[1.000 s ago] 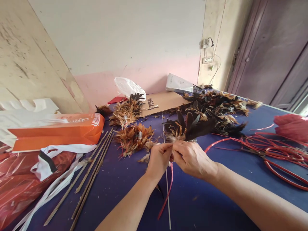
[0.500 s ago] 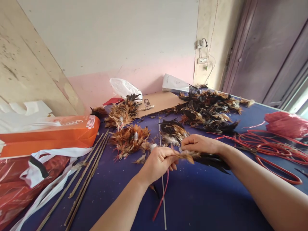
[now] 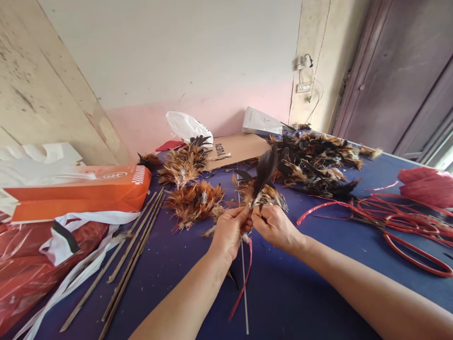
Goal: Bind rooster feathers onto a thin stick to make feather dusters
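My left hand [image 3: 228, 231] and my right hand [image 3: 272, 225] meet over the middle of the blue table [image 3: 283, 302]. Pinched in my left hand is a bunch of feathers [image 3: 264, 172], with long dark ones pointing up and away. My right hand is closed against the bunch's base; its fingertips are partly hidden. A strip of pink-red plastic twine [image 3: 244, 288] hangs down below the hands. Behind them lies a small pile of dark and brown feathers [image 3: 278, 196], partly covered by the hands. Left of it sits a bundle of reddish-brown feathers [image 3: 196, 203].
Several thin sticks [image 3: 132, 257] lie at left beside an orange bag [image 3: 81, 198] and a red plastic bag [image 3: 31, 269]. At right are red-handled scissors [image 3: 417, 271], loose twine and a pink twine ball [image 3: 426, 186]. A large feather heap [image 3: 314, 163], cardboard [image 3: 237, 148] and white box [image 3: 262, 122] stand behind.
My right hand has moved left and nearer, up against my left hand. The dark feathers that pointed right under my right wrist now stand upright between the hands. The view has shifted slightly.
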### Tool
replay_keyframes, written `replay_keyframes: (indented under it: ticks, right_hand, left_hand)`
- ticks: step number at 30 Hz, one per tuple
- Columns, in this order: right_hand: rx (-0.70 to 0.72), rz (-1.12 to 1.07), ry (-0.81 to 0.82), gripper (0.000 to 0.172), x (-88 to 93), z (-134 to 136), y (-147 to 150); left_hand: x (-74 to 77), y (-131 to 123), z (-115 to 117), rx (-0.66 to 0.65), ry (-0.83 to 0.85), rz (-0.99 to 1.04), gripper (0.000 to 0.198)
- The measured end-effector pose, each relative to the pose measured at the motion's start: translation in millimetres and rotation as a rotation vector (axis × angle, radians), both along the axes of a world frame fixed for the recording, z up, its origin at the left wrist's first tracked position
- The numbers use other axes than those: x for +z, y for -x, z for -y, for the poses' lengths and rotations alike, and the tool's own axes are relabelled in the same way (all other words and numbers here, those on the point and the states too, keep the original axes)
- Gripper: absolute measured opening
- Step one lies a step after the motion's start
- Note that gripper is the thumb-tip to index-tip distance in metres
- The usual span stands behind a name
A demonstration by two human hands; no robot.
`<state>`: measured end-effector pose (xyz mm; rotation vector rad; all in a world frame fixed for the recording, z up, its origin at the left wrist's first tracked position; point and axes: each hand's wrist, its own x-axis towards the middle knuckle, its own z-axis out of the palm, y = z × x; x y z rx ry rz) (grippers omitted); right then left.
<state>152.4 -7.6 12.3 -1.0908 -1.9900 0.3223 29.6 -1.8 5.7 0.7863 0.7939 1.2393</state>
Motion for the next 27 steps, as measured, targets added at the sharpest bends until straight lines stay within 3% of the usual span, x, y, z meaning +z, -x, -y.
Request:
replay_keyframes:
  ticks: [4,8,14,18,22,27]
  right_hand:
    - [-0.017,0.093,-0.11,0.026,-0.2,1,-2]
    - [-0.028,0.13,-0.157,0.022,-0.7,-3,-11]
    - [0.06,-0.071,-0.114,0.015,1.3,-4,-18]
    - [0.045,-0.312,0.033,0.008,4.2,-5,-17]
    - [0.203,-0.572,0.326,0.014,8.0,-6,-19]
    - [0.283,-0.655,0.457,0.017,12.7,-7,-23]
  left_hand:
    - [-7.1,-3,-1,0.012,-0.007,0.007,0.02]
    - [-8.0,0,-4,-0.007,0.161,0.039,0.007]
    - [-5.3,5,-3,-0.081,0.307,0.107,0.007]
    - [-3.2,7,-3,-0.13,0.396,0.148,0.009]
    - [0.8,10,-3,-0.177,0.447,0.204,0.013]
    - [3.6,11,-1,-0.193,0.457,0.22,0.016]
